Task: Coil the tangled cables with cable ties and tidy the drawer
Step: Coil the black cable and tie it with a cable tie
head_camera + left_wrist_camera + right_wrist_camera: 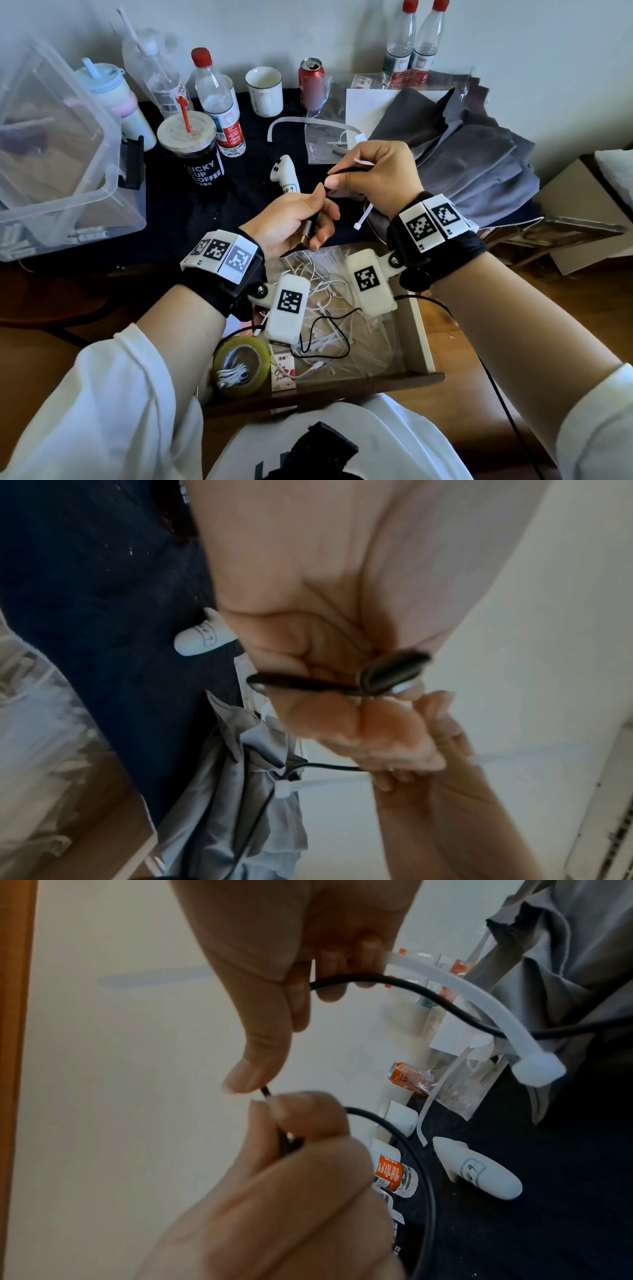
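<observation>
Hands: two, raised together above the open drawer.
Left hand: fingers curled round one black cable and its dark plug end.
Right hand: thumb and forefinger pinch the same cable just beside the left fingertips; its other fingers clamp one white cable tie, whose square head hangs free below the palm.
Drawer contents: a tangle of white cables and loose ties (too many and too overlapped to count), one roll of clear tape with a white coil inside it.
Tabletop: four clear bottles, one red can, one white cup, one coffee cup, one white controller, one clear bin cut off at the left edge.
Hard to make out: the cable's far run, hidden behind the right wrist.
</observation>
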Motion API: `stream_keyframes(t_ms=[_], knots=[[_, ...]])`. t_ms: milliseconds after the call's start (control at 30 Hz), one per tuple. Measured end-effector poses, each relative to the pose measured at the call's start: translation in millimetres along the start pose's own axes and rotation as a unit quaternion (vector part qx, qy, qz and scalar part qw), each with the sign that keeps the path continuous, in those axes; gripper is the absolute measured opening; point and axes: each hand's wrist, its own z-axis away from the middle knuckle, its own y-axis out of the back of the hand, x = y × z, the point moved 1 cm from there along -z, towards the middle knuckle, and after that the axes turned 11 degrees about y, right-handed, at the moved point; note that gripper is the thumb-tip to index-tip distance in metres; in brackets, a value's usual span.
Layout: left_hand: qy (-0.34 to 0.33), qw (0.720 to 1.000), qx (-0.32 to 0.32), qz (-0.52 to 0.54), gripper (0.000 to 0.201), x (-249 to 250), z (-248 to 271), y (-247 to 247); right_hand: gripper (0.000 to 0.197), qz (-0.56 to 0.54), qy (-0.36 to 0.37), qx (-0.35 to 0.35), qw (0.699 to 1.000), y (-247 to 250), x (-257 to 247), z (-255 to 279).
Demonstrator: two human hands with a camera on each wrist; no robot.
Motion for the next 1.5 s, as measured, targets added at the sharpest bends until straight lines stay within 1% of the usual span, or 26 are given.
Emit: stream_keyframes(t_ms=[67,133,233,267,333,400,433,500,533,600,667,700,767,833,900,1000,1033,1067,1133,1167,1200,1233,1333,1367,1433,1500], knots=[[-0.005,1.0,0.006,0.004,0.045,-1,0,-1,0.013,-0.008,0.003,-0.001,1.0,-1,1,0],[-0.016,1.0,0.001,0.003,0.044,-1,0,-4,0.013,-0.017,-0.01,0.004,1.0,0,4,1],[-0.027,0.999,-0.037,0.022,0.041,0,3,-9,0.023,-0.032,-0.042,0.013,0.999,5,15,2],[-0.029,0.997,-0.056,0.046,0.039,1,5,-10,0.026,-0.043,-0.052,0.014,0.998,6,20,2],[-0.041,0.989,-0.093,0.105,0.031,6,7,-7,0.023,-0.065,-0.061,0.008,0.996,6,27,3],[-0.058,0.978,-0.106,0.169,0.022,12,7,-2,0.026,-0.067,-0.06,-0.01,0.996,1,27,6],[-0.068,0.968,-0.116,0.212,0.021,15,5,1,0.027,-0.055,-0.058,-0.022,0.997,-2,25,8],[-0.102,0.94,-0.143,0.294,0.025,19,1,4,0.025,-0.026,-0.067,-0.045,0.996,-8,24,12],[-0.124,0.93,-0.137,0.318,0.03,22,-1,5,0.024,-0.02,-0.086,-0.062,0.994,-12,25,15],[-0.163,0.92,-0.081,0.348,0.037,27,-4,8,0.028,-0.019,-0.123,-0.119,0.985,-17,32,24],[-0.202,0.907,-0.021,0.369,0.033,32,-5,13,0.028,-0.013,-0.143,-0.182,0.973,-21,39,35],[-0.212,0.904,0.001,0.372,0.034,34,-6,17,0.027,-0.013,-0.151,-0.201,0.968,-20,39,40],[-0.218,0.91,0.033,0.351,0.032,33,-6,27,0.026,-0.01,-0.155,-0.225,0.962,-20,37,46],[-0.208,0.923,0.062,0.318,0.025,28,-7,35,0.024,-0.012,-0.154,-0.242,0.958,-18,29,47],[-0.18,0.931,0.086,0.307,0.02,23,-7,39,0.02,-0.017,-0.154,-0.253,0.955,-17,20,45],[-0.147,0.925,0.112,0.331,0.011,11,-11,41,0.018,-0.004,-0.137,-0.271,0.953,-15,5,39],[-0.138,0.929,0.119,0.321,0.014,7,-12,40,0.019,0.001,-0.13,-0.279,0.951,-14,1,37],[-0.129,0.938,0.126,0.295,0.021,3,-12,38,0.019,0.008,-0.12,-0.286,0.951,-14,-3,34],[-0.102,0.96,0.132,0.225,0.042,0,-12,31,0.016,0.03,-0.093,-0.294,0.951,-14,-8,28],[-0.081,0.97,0.128,0.192,0.049,-2,-12,27,0.015,0.04,-0.079,-0.292,0.952,-13,-10,25],[-0.057,0.978,0.122,0.158,0.049,-2,-11,22,0.015,0.049,-0.062,-0.285,0.955,-13,-11,22],[-0.034,0.986,0.112,0.122,0.045,-2,-10,17,0.015,0.059,-0.05,-0.271,0.959,-11,-11,19],[0.011,0.998,0.048,0.043,0.026,-1,-6,5,0.012,0.078,-0.025,-0.216,0.973,-2,-11,11],[0.019,0.999,0.036,0.031,0.026,0,-4,2,0.01,0.08,-0.02,-0.2,0.976,1,-9,10],[0.018,0.999,0.039,0.021,0.031,-1,-4,0,0.004,0.083,-0.015,-0.175,0.981,3,-6,10],[0.022,0.999,0.033,0.036,0.033,-2,-4,-1,0.015,0.092,-0.002,-0.148,0.985,3,-2,10]])
